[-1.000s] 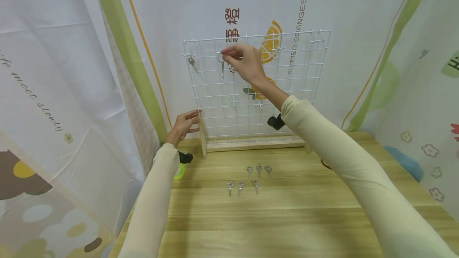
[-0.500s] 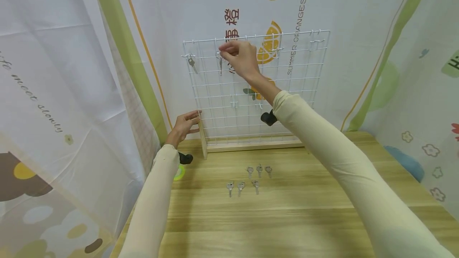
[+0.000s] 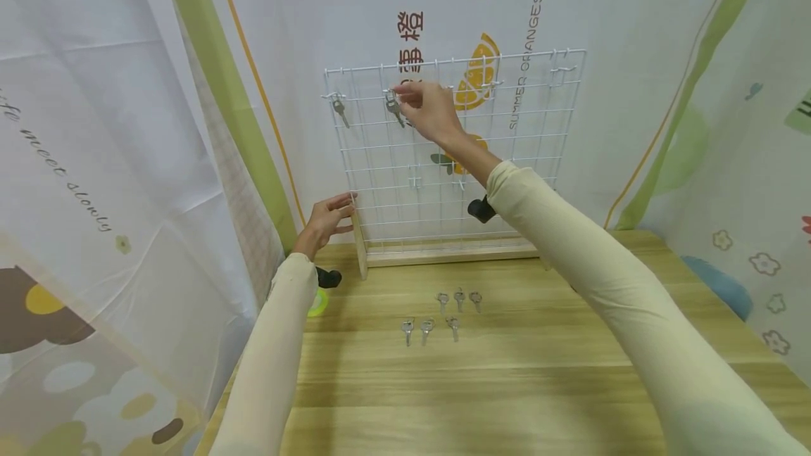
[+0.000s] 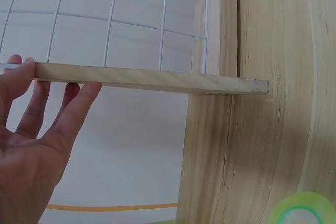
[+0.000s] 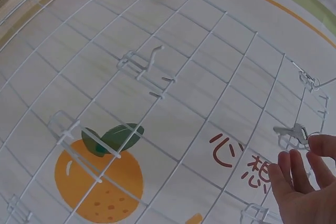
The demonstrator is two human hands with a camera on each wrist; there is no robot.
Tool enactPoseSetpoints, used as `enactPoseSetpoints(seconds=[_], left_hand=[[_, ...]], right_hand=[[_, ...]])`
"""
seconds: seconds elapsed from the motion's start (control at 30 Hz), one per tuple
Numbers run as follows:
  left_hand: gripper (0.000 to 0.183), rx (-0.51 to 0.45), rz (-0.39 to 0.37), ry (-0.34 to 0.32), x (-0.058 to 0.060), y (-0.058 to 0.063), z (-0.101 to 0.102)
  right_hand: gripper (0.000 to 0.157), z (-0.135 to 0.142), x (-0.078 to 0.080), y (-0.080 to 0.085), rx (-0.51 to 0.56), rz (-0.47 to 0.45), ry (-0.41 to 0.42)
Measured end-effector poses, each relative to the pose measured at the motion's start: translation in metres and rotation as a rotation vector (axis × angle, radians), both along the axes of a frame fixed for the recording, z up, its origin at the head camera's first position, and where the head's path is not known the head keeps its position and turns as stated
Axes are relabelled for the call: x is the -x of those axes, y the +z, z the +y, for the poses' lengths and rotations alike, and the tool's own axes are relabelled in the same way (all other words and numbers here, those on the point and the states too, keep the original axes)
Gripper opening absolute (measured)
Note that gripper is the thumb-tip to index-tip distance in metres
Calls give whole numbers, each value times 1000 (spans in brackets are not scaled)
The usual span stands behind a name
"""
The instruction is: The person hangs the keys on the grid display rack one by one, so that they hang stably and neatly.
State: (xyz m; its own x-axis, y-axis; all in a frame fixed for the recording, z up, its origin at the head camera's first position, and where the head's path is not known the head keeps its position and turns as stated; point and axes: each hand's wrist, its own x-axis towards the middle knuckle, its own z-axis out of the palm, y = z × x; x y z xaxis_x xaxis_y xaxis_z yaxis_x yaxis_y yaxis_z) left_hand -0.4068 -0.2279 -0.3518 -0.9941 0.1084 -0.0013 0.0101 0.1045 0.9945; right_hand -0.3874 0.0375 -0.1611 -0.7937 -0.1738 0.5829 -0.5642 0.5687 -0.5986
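A white wire grid panel (image 3: 437, 139) stands upright in a wooden frame. My left hand (image 3: 329, 218) holds the frame's left wooden post (image 4: 152, 77), thumb on one side and fingers on the other. High on the grid, my right hand (image 3: 434, 110) is beside a silver key (image 3: 394, 110) that hangs by its ring at a white hook. The right fingertips (image 5: 286, 161) are curved and slightly parted, with the thumb right at the ring. Another key (image 3: 340, 112) hangs on the hook farther left.
Several silver keys with rings (image 3: 427, 329) lie in two rows on the wooden table (image 3: 481, 393). More white hooks (image 5: 139, 64) sit on the grid, lower down and to the right. A green tape roll (image 4: 304, 211) lies near the left post. Printed curtains surround the table.
The key has turned from edge-on to broadside and hangs at the hook. My right fingers have drawn slightly right and parted from their pinch. The left hand stays on the post.
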Motion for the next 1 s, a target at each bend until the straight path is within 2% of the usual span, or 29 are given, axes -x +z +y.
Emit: enactPoseSetpoints(seconds=[0.53, 1.0], left_hand=[[46, 3, 4, 2, -1, 1, 1], [46, -6, -5, 10, 0, 1, 2]], right_hand=[[33, 18, -9, -25, -23, -6, 106], [35, 41, -12, -53, -37, -23, 103]])
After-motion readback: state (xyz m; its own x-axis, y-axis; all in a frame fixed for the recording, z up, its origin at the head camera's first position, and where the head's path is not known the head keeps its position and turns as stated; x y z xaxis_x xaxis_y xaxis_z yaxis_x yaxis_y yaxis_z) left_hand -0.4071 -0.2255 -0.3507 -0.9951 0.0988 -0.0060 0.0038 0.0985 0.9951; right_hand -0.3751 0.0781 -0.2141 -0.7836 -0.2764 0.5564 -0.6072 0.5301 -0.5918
